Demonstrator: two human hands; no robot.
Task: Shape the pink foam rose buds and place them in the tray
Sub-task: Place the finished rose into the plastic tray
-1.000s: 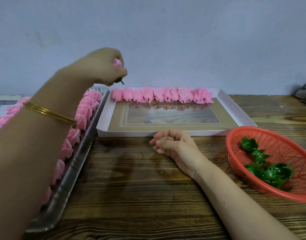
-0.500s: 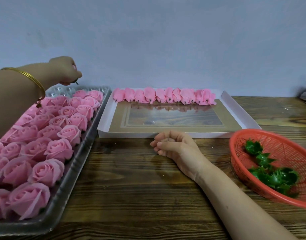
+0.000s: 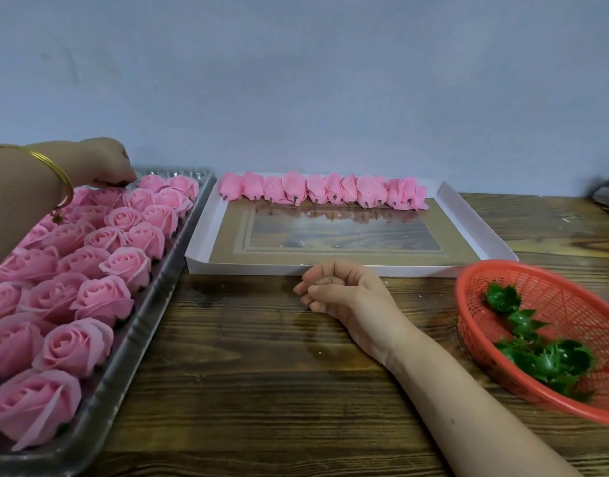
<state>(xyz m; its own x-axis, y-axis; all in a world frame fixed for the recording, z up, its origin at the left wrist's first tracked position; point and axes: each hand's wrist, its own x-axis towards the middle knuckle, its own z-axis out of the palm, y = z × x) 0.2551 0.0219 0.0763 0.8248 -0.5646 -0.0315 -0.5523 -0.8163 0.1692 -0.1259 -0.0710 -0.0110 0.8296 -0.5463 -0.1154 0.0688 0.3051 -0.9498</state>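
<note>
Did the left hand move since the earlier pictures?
Yes. The left hand went left and down, from the white box to the rose tray.

On the table [image 3: 261, 373], a tray [image 3: 148, 304] lies at the left with rows of roses [image 3: 89, 263] in it; the left hand [image 3: 103, 163] is at its far end. A box lid [image 3: 475, 228] lies in the middle, just right of the tray, with a row of buds [image 3: 323, 191] along its far wall. The right hand [image 3: 344, 294] rests on the table just before the lid. A basket [image 3: 571, 304] sits at the right, nearer than the lid, with sepals [image 3: 544, 363] in it.
</note>
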